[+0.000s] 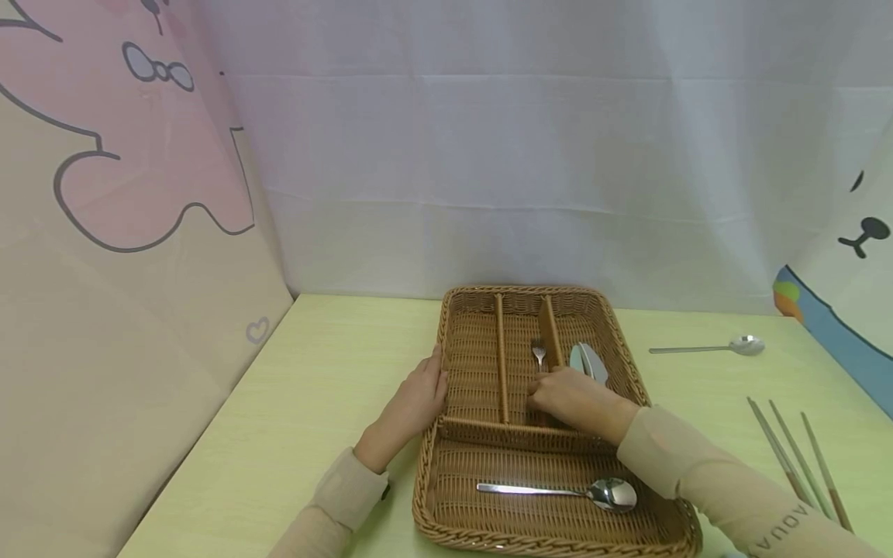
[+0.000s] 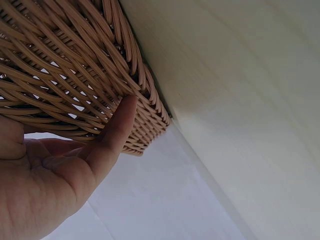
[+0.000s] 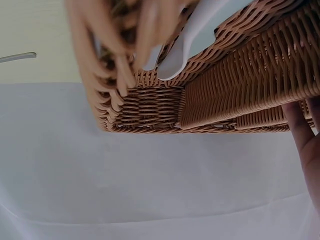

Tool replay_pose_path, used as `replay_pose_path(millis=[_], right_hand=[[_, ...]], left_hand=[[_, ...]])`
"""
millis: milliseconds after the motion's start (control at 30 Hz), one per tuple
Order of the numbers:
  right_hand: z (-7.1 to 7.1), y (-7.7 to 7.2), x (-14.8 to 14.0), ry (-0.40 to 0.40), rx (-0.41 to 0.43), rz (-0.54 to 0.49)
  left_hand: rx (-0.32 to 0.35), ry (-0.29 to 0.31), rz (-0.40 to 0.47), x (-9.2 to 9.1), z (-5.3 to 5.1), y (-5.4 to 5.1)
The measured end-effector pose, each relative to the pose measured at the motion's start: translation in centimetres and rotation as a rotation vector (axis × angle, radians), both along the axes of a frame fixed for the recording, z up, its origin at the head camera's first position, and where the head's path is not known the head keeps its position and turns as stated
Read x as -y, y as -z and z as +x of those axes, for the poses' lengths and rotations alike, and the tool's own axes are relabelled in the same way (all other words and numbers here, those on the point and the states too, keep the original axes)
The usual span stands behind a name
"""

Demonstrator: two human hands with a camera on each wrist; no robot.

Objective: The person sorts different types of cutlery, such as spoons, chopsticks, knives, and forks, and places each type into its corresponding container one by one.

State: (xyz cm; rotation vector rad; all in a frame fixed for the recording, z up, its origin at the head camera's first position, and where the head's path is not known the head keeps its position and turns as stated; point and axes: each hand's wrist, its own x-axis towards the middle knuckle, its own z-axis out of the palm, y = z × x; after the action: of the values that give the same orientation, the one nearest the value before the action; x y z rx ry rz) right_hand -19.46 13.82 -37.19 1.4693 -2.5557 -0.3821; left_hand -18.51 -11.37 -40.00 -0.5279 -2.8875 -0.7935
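Note:
A brown wicker cutlery basket point(image 1: 470, 434) with dividers stands on the table. My left hand point(image 1: 418, 395) holds its left rim; in the left wrist view a straight digit lies along the woven outer wall point(image 2: 65, 65). My right hand point(image 1: 582, 399) reaches into the middle compartment, fingers curled at the handle of a metal fork point(image 1: 539, 350). The fork's tines point to the back; its handle is hidden by the hand. Pale teal and white utensils point(image 1: 593, 363) lie in the right compartment. A metal spoon point(image 1: 612, 494) lies sideways in the front compartment.
Another metal spoon point(image 1: 746, 346) lies on the yellow-green table point(image 1: 335, 349), right of the basket. Three chopsticks point(image 1: 795, 449) lie nearer, beside the right forearm. A white curtain point(image 1: 446, 170) closes off the back, with printed sheets at both sides.

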Motion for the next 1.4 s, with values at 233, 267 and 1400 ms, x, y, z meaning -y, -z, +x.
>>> replay_pose_path(millis=[233, 267, 1400], right_hand=[[0.3, -0.3, 0.1, 0.043, 0.004, 0.043], [0.3, -0.4, 0.0, 0.045, 0.008, 0.044], [-1.2, -3.3, -4.7, 0.103, -0.154, -0.205]], left_hand=[[-0.001, 0.001, -0.007, 0.0, 0.1, 0.0], [-0.003, 0.000, -0.007, 0.0, 0.1, 0.0], [-0.029, 0.014, -0.008, 0.0, 0.1, 0.1]])
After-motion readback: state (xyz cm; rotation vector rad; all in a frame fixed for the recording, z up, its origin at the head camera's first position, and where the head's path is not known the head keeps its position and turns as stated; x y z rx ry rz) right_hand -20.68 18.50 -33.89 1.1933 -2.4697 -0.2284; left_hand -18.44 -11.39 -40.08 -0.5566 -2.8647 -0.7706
